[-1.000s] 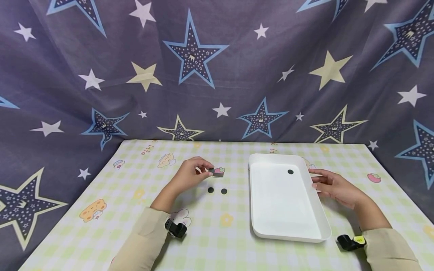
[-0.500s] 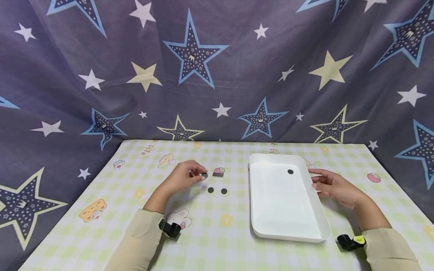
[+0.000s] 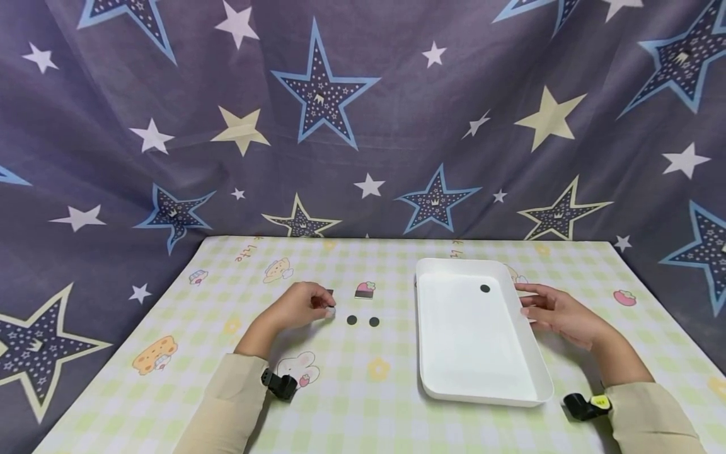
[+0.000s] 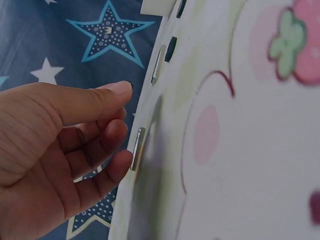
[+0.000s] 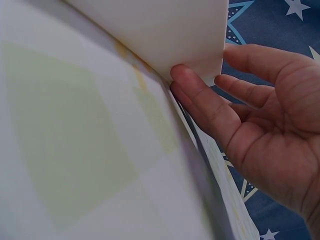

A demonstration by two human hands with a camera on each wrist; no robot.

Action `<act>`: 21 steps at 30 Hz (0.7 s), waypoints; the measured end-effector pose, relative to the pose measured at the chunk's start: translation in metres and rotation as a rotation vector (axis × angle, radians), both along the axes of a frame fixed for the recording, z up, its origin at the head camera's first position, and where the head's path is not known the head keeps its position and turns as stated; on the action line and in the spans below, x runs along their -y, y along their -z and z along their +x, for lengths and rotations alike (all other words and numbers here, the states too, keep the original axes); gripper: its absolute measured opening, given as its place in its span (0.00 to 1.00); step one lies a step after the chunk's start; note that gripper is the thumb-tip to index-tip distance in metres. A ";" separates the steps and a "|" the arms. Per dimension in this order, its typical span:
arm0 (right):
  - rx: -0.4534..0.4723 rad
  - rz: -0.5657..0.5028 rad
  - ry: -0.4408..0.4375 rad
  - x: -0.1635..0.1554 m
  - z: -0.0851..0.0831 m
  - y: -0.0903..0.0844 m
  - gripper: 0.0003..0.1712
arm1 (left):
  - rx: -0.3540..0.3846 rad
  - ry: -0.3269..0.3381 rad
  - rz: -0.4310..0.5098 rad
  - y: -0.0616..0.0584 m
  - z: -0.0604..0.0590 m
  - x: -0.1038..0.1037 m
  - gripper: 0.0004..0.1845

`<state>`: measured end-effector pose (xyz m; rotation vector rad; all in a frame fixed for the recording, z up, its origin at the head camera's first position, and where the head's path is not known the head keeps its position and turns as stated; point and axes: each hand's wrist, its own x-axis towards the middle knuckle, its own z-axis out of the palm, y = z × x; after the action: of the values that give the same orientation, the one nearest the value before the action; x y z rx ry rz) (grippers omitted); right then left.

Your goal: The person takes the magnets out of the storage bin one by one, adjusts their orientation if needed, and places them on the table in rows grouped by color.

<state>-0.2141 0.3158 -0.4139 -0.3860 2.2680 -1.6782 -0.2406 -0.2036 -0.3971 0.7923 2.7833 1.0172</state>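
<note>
My left hand (image 3: 292, 307) is low over the table, left of the middle, thumb and fingers pinching a small round disc (image 3: 331, 311) that catches the light. In the left wrist view the thumb mostly hides the disc. A thin flat metal-edged piece (image 4: 137, 149) lies just under the fingertips, and a second such piece (image 4: 158, 65) lies farther off. Two black discs (image 3: 352, 320) (image 3: 374, 321) rest on the cloth right of this hand. My right hand (image 3: 558, 313) has its fingers loosely extended against the outer right side of a white tray (image 3: 476, 400).
One black disc (image 3: 484, 289) lies inside the tray, near its far end. A checked tablecloth (image 3: 340, 410) with printed cartoons covers the table. Behind it hangs a dark curtain (image 3: 386, 139) with stars. Both wrists carry small black cameras (image 3: 279, 383).
My left hand has moved left and toward me with the pinched disc, away from the flat piece near the strawberry print. The right hand and the tray have stayed in place.
</note>
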 end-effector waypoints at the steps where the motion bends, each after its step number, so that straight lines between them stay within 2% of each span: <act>1: 0.000 0.000 0.000 0.000 0.000 0.000 0.39 | 0.006 0.004 -0.004 0.001 0.000 0.001 0.04; 9: -0.001 -0.005 -0.005 -0.001 0.000 -0.001 0.39 | 0.011 0.026 -0.041 0.010 -0.004 0.003 0.04; 16: -0.002 -0.008 0.001 -0.001 0.000 0.000 0.38 | 0.013 0.028 -0.057 0.009 -0.004 0.004 0.04; 21: -0.001 -0.006 0.006 -0.001 0.000 0.000 0.38 | 0.012 0.002 -0.044 0.006 -0.003 0.004 0.05</act>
<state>-0.2137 0.3164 -0.4137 -0.3816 2.2683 -1.6882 -0.2432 -0.2078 -0.4027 0.7812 2.7839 0.9534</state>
